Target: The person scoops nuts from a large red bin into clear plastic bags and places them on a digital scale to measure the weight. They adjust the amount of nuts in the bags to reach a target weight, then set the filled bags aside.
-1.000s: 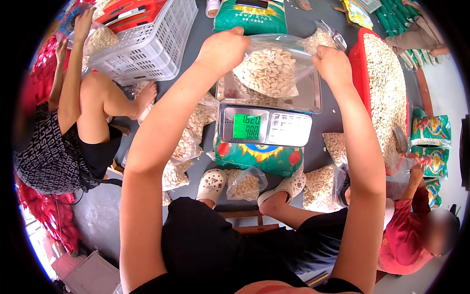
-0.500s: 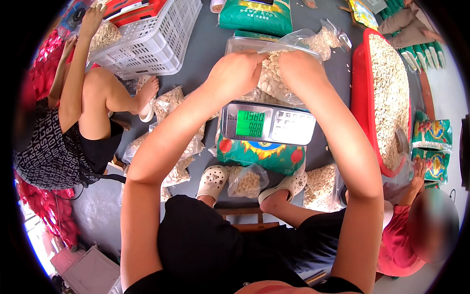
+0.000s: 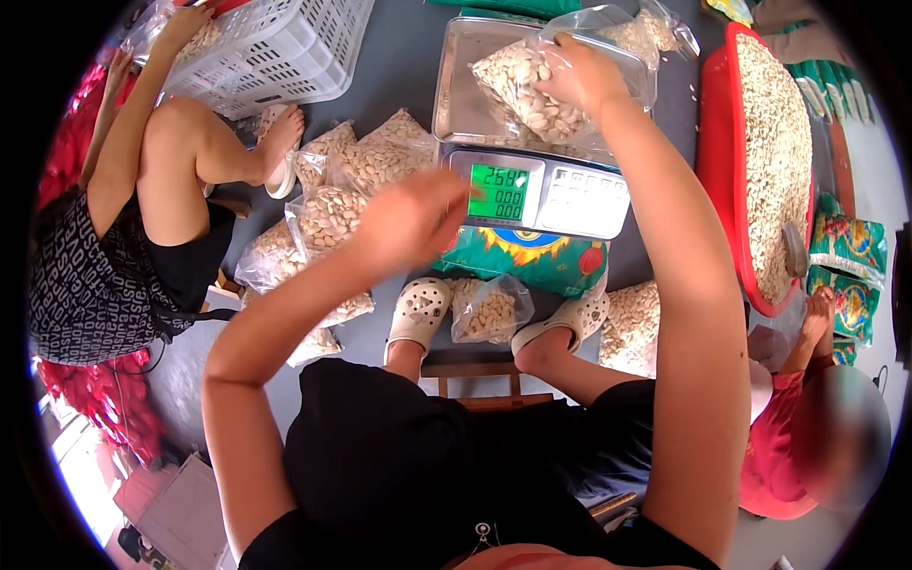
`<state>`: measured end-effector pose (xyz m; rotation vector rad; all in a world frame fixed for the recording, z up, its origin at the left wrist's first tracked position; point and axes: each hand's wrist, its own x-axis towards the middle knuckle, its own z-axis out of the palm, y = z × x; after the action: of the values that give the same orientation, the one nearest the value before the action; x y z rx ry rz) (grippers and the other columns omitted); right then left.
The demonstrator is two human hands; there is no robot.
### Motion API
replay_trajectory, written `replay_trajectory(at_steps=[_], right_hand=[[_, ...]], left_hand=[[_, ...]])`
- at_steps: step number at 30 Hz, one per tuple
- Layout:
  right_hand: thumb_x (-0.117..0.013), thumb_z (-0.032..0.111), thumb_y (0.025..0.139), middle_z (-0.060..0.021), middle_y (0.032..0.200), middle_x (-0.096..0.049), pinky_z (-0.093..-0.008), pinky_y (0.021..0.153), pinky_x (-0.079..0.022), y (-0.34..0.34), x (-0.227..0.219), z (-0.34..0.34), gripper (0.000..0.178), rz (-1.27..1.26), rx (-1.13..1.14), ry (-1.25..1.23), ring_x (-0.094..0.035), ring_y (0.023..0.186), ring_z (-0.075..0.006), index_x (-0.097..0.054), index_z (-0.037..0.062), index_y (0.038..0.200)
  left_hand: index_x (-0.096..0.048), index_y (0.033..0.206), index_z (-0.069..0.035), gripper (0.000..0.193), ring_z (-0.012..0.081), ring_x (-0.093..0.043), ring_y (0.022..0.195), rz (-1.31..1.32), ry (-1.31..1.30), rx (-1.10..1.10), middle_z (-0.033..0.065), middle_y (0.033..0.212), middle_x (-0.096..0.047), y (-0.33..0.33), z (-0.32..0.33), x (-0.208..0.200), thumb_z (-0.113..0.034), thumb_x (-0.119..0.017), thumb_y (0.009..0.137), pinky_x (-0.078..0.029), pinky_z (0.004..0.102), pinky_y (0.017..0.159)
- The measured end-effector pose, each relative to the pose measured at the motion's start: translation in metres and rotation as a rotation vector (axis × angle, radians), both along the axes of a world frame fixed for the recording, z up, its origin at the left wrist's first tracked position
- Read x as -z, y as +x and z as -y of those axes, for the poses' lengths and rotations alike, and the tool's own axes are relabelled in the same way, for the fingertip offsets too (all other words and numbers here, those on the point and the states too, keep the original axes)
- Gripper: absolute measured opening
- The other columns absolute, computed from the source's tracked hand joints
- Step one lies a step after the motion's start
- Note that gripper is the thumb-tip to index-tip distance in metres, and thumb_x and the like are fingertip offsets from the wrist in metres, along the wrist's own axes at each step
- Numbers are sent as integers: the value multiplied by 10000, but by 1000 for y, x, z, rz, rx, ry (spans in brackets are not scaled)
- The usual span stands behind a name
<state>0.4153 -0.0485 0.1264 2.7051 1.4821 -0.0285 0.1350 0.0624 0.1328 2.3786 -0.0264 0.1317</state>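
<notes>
A clear plastic bag of pale flat seeds point(image 3: 527, 87) lies tilted on the metal tray point(image 3: 458, 112) of a digital scale point(image 3: 581, 201). My right hand point(image 3: 581, 81) has its fingers closed on the bag's upper right part. My left hand point(image 3: 413, 220) is in the air just left of the lit green display, holding nothing that I can make out; motion smears its fingers. Below the scale is a green printed package point(image 3: 532, 261). Several filled seed bags, among them an open-topped one point(image 3: 330, 217), lie on the floor to the left of my left hand.
At right stands a long red tub point(image 3: 727, 171) heaped with seeds, a scoop point(image 3: 794, 249) in it. A white crate point(image 3: 275, 52) and a seated person point(image 3: 104, 256) are at left. A person in red point(image 3: 774, 442) sits at lower right. Between my shoes is a small seed bag point(image 3: 492, 313).
My left hand has left the bag and moved down and left. The right hand still grips the bag, which now rests lower on the tray. The display reading has changed.
</notes>
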Motion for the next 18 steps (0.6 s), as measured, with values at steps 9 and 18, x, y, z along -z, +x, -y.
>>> replay_trajectory(at_steps=[9,18], right_hand=[[-612,242,844,-178,988,-631,-448,779,-495,5,-29,-9,239,50,34,8,-605,939,-363,-623,124,1051],[-621,213,856,-151,877,-662,-352,723,-496,-24,-83,27,230,-188,4,349,-640,829,-285,-615,56,1023]], left_hand=[[-482,1216,-41,518,343,-596,990,-644,-257,75,159,1112,-581,-86,53,101,-362,-611,831,-477,428,838],[-419,1244,56,797,378,-614,978,-829,-255,-8,277,1099,-596,-72,73,125,-511,-675,746,-477,431,842]])
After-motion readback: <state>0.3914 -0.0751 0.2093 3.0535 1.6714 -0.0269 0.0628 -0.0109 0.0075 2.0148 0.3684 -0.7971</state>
